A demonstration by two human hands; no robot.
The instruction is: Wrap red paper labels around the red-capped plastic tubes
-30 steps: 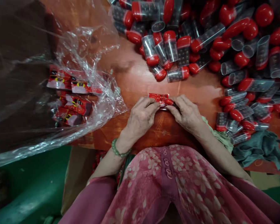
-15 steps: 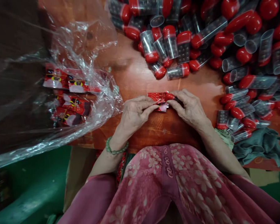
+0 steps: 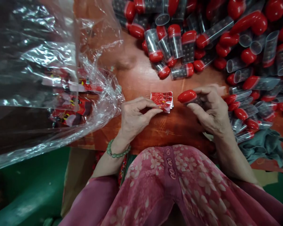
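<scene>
My left hand, with a green bead bracelet on the wrist, pinches the lower left part of a small stack of red printed cards on the table. The top card is lifted at its lower edge. To the right, apart from the cards, my right hand is closed on a clear tube with a rounded red end. The red end points left toward the cards; the fingers hide most of the clear part.
A large pile of red-ended clear tubes covers the back and right of the wooden table. Clear plastic film lies at left around red printed packets. A green cloth rests at the right edge.
My right hand has moved right, away from the cards, and now holds the red-ended tube higher. The plastic film at left has shifted and covers more of the packets. My left hand stays at the cards.
</scene>
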